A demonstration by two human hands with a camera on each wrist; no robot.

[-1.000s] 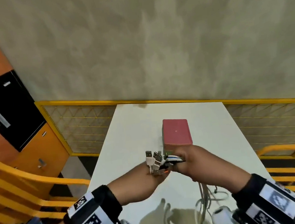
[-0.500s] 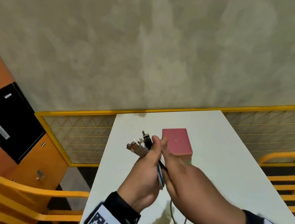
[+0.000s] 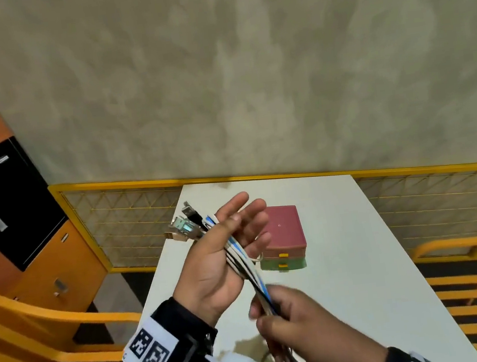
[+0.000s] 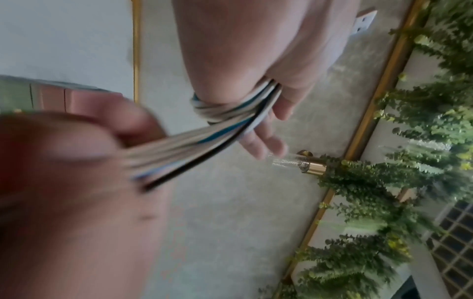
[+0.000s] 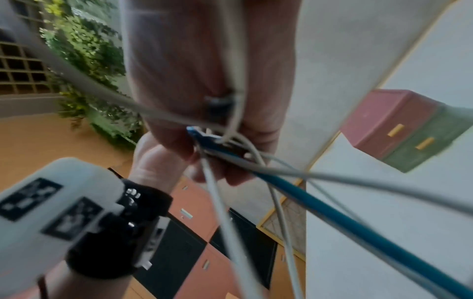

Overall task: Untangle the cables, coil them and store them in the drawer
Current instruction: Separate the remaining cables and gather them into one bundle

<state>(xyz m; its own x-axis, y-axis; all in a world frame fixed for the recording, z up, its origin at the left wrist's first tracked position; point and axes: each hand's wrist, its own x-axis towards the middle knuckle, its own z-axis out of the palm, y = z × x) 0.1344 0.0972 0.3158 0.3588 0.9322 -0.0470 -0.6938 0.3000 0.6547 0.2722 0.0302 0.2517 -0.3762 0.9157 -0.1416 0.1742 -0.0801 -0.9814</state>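
Note:
A bundle of white, blue and black cables point(image 3: 242, 258) runs across the palm of my raised left hand point(image 3: 211, 262). Its thumb presses them down while the fingers stay straight. The plugs point(image 3: 184, 226) stick out at the upper left. In the left wrist view the cable bundle point(image 4: 225, 109) loops round the left hand point(image 4: 243, 50). My right hand point(image 3: 290, 316) grips the same bundle lower down, and the loose ends trail below it. A small drawer box point(image 3: 285, 229), pink over green, stands on the white table point(image 3: 360, 256) with both drawers closed. In the right wrist view, cables point(image 5: 332, 208) fan out from my right hand point(image 5: 204, 60).
Yellow chairs point(image 3: 469, 287) flank the table on both sides. A yellow mesh fence point(image 3: 121, 219) runs behind it. Orange and black lockers point(image 3: 9, 209) stand at the left. The drawer box point(image 5: 399, 125) also shows in the right wrist view.
Both hands rose from the table with the cables. My left hand turned palm up and spread its fingers. My right hand slid down the bundle towards me.

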